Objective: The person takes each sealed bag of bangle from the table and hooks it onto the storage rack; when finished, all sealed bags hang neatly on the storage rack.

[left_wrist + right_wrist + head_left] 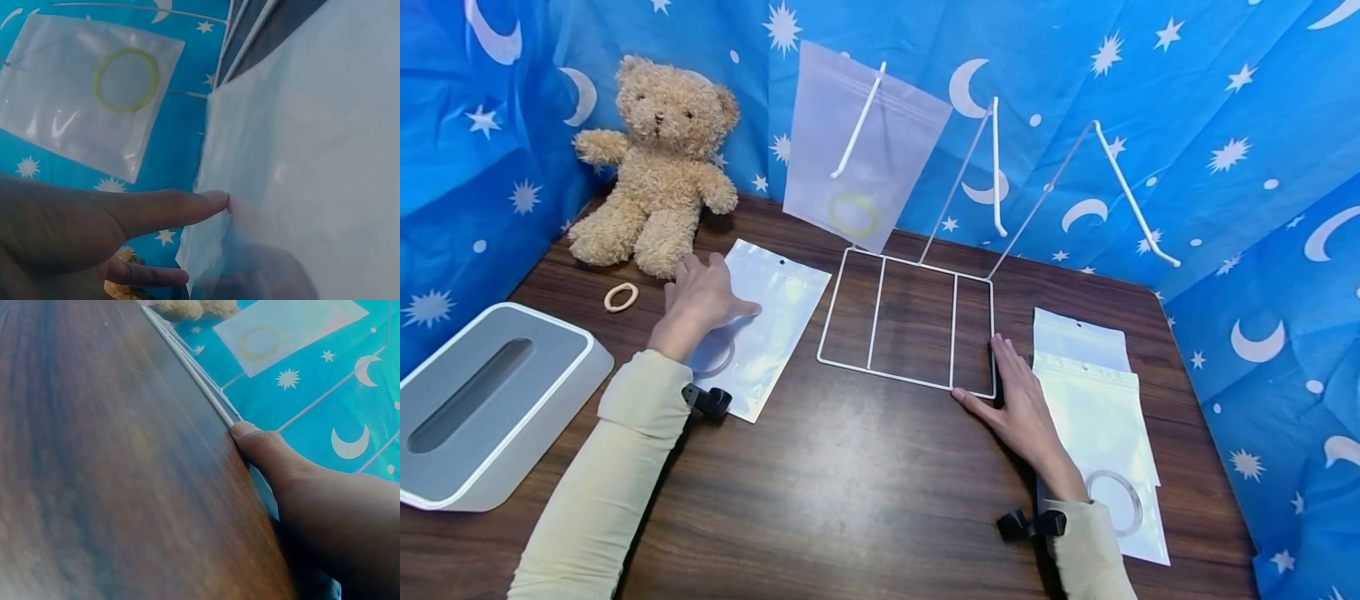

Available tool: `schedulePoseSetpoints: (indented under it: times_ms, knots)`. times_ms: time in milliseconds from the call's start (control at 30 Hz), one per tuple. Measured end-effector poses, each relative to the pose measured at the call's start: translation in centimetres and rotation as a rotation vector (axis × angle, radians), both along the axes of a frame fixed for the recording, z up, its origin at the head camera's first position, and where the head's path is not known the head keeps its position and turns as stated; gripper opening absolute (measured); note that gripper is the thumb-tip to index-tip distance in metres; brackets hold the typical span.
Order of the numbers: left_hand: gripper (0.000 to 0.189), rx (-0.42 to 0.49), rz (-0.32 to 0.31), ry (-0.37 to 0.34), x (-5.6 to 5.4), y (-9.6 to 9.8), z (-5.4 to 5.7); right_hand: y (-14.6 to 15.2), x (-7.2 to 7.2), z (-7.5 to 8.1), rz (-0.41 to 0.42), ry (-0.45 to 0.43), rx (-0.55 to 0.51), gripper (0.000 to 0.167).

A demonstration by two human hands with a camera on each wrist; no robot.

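Note:
On the left of the table lies a white zip pouch (775, 333) with a ring seen through it. My left hand (700, 300) is over its left side, thumb stretched across the surface; in the left wrist view the thumb (169, 215) touches the pouch (325, 144). A white wire display rack (910, 379) stands in the middle. Against its front right corner rests my right hand (1018, 408), thumb at the front wire and straight fingers along the right side. One pouch (857, 125) with a yellow ring inside hangs from the rack's left hook.
A teddy bear (662, 167) sits at the back left, near a small beige ring (621, 297). The grey-topped tissue box (565, 367) stands at the left edge. Overlapping pouches (1082, 417) lie right of the rack. Two other hooks (997, 167) jut forward. Blue star-patterned cloth (1225, 75) surrounds the table.

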State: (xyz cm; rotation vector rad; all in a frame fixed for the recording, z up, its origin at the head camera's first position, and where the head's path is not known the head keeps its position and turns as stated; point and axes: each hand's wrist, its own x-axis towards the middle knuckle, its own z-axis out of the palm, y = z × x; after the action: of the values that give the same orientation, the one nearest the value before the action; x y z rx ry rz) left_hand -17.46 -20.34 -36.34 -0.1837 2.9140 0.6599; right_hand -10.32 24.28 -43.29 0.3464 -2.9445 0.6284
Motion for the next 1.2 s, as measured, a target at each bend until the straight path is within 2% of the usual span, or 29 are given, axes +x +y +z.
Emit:
schedulePoseSetpoints:
  times_ms: [133, 233, 433, 567, 733, 933, 1200]
  knots:
    - [0.098, -0.005, 0.019, 0.01, -0.1, 0.0, -0.3, 0.0, 0.0, -0.1, 0.007, 0.011, -0.001, 0.101]
    - [0.088, 0.002, 0.019, 0.032, -0.2, -0.3, -0.5, 0.1, 0.0, -0.1, 0.014, 0.023, -0.002, 0.101]
    - [0.061, 0.115, 0.002, 0.077, -0.3, -1.2, -0.9, 0.1, 0.0, -0.1, 0.014, 0.017, -0.004, 0.101]
    - [0.051, 0.193, -0.002, 0.082, -0.4, -1.7, -1.1, 0.1, 0.1, -0.1, 0.017, 0.016, -0.004, 0.101]
    - [0.043, 0.225, -0.025, 0.081, -0.7, -2.1, -1.2, 0.2, 0.1, -0.1, 0.021, 0.024, -0.009, 0.1]
    - [0.033, 0.227, -0.086, 0.127, -0.8, -2.4, -1.0, 0.2, 0.2, 0.0, 0.022, 0.025, -0.012, 0.1]
    - [0.016, 0.261, -0.068, 0.122, -0.6, -2.8, 0.2, 0.1, 0.2, 0.0, 0.017, 0.024, -0.011, 0.1]
